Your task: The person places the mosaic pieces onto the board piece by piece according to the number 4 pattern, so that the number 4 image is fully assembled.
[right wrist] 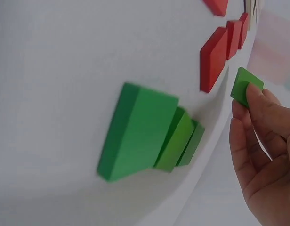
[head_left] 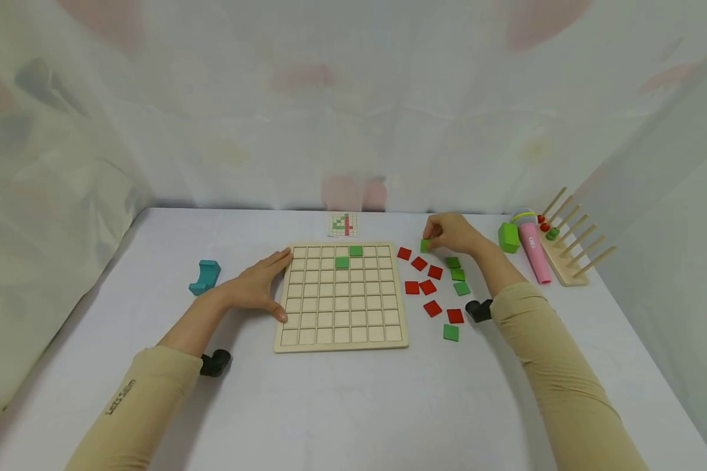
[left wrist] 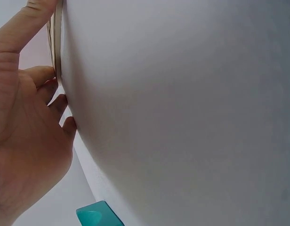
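A square wooden grid board [head_left: 333,304] lies in the middle of the table, with one green tile [head_left: 356,251] in its top row and another green tile [head_left: 342,262] one row lower. My left hand [head_left: 258,286] rests on the board's left edge, thumb spread from the fingers. In the left wrist view, fingertips and thumb touch the side of the board [left wrist: 58,37]. Beyond the board's upper right corner, my right hand [head_left: 455,233] pinches a green tile [right wrist: 246,84] between thumb and fingers, tilted up in the right wrist view.
Several loose red tiles [head_left: 427,287] and green tiles [head_left: 462,288] lie right of the board. Behind it is a small pattern card [head_left: 343,225]. A teal block [head_left: 205,277] sits at left. At right are a green block [head_left: 508,237], a pink microphone [head_left: 535,253] and a pegged wooden stand [head_left: 573,275].
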A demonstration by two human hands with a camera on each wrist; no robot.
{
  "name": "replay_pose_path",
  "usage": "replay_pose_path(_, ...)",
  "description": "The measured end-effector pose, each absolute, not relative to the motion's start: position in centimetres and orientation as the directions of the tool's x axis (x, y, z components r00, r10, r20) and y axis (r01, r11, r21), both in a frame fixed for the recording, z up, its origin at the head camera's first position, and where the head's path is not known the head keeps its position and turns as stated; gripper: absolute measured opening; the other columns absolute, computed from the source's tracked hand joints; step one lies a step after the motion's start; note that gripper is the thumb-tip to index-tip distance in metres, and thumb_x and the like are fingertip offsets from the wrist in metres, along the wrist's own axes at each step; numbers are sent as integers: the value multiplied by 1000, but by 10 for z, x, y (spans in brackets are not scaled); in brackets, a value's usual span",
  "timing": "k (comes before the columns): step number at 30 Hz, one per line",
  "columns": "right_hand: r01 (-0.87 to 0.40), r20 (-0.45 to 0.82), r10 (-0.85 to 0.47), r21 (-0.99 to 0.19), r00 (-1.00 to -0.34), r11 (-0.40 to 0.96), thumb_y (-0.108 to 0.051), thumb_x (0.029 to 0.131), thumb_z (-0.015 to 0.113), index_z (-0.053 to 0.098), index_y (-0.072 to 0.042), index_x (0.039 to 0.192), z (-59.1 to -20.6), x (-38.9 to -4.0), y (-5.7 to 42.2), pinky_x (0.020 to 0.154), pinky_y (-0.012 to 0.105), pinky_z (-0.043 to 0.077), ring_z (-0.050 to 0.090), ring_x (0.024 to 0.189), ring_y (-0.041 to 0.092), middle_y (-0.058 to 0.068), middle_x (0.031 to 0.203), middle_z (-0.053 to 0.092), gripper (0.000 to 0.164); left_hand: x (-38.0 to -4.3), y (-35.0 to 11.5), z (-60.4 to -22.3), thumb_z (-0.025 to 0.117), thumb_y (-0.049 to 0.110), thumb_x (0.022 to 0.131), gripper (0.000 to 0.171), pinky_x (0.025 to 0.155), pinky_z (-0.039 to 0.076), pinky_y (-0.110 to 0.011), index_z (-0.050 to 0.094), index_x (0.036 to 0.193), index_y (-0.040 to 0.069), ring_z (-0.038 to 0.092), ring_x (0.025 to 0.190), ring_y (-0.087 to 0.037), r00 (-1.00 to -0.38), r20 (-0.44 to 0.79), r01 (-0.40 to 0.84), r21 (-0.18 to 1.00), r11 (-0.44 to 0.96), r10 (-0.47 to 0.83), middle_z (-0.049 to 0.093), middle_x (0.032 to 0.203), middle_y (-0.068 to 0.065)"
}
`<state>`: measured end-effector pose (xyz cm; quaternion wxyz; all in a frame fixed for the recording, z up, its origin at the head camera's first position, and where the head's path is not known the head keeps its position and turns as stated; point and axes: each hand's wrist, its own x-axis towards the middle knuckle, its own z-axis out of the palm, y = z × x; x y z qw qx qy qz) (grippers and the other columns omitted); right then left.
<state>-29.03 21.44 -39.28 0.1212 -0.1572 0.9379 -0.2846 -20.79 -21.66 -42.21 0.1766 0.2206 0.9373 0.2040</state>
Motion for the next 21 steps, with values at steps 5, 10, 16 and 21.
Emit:
replay_pose_path(5, -227, -101, -358, -609, -928, 760, -7, 87, 73, 68, -5, 99, -388, -288, 200, 87, 38, 52, 61, 96, 27, 15, 101, 69, 12, -208, -218, -421, 91, 52, 56, 140, 122, 16, -65, 11, 158, -1, 6, 154, -44, -836, -238, 344, 473, 811, 494, 6, 168, -19)
replay_pose_path(10, -271, -63, -401, -642, -914, 717, -5, 90, 69, 72, -5, 107, -385, -283, 181, 89, 38, 55, 65, 100, 27, 15, 105, 72, 17, -207, -218, -421, 91, 52, 56, 140, 122, 16, -65, 11, 158, -1, 6, 154, -44, -834, -239, 348, 471, 810, 497, 5, 168, -19)
replay_pose_path(16, -299, -41, -429, -658, -902, 691, -5, 92, 66, 73, -7, 110, -385, -278, 154, 84, 33, 55, 65, 96, 23, 11, 106, 74, 20, -207, -216, -420, 91, 52, 56, 140, 122, 16, -65, 12, 157, -2, 6, 154, -44, -835, -238, 350, 464, 813, 496, 6, 168, -19)
replay_pose_path(21, -326, -30, -455, -655, -890, 681, -8, 91, 69, 74, -8, 110, -383, -273, 133, 85, 34, 56, 67, 96, 23, 9, 105, 75, 20, -208, -217, -420, 91, 52, 57, 139, 122, 16, -65, 11, 158, -1, 6, 154, -44, -835, -243, 348, 463, 816, 494, 5, 168, -18)
